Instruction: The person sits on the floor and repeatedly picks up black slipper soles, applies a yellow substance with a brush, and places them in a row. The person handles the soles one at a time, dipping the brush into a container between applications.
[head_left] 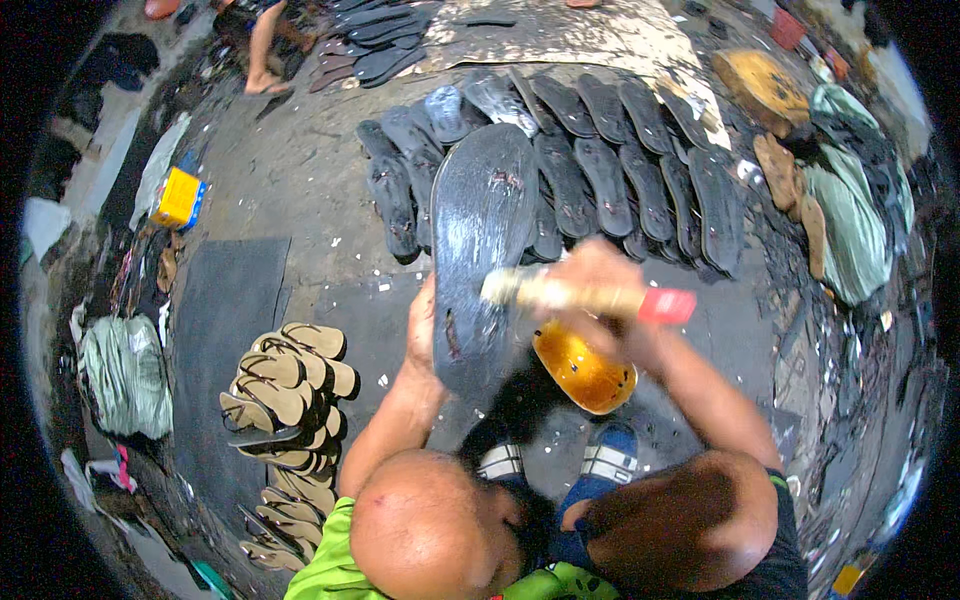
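Note:
My left hand point(420, 325) is closed on the edge of a black shoe sole point(480, 230), held up with its shiny, wet-looking face toward me. In my right hand point(600, 275) is a brush point(530, 288) with a red handle end. Its pale bristles touch the lower half of the sole, and the fingers are slightly blurred. Below that hand, on the floor, an oval container point(590, 375) holds amber-yellow liquid; the hand partly covers its upper edge. Beyond the held sole lie rows of black soles point(605, 185), several with a glossy surface.
Tan flip-flops point(290, 390) with dark straps are heaped at left beside a dark mat point(225, 310). Further left are a yellow-and-blue box point(180, 198) and a pale green bag point(125, 375). A wooden block point(762, 88) and green sacking point(850, 225) lie right. Another person's foot point(265, 83) shows far left.

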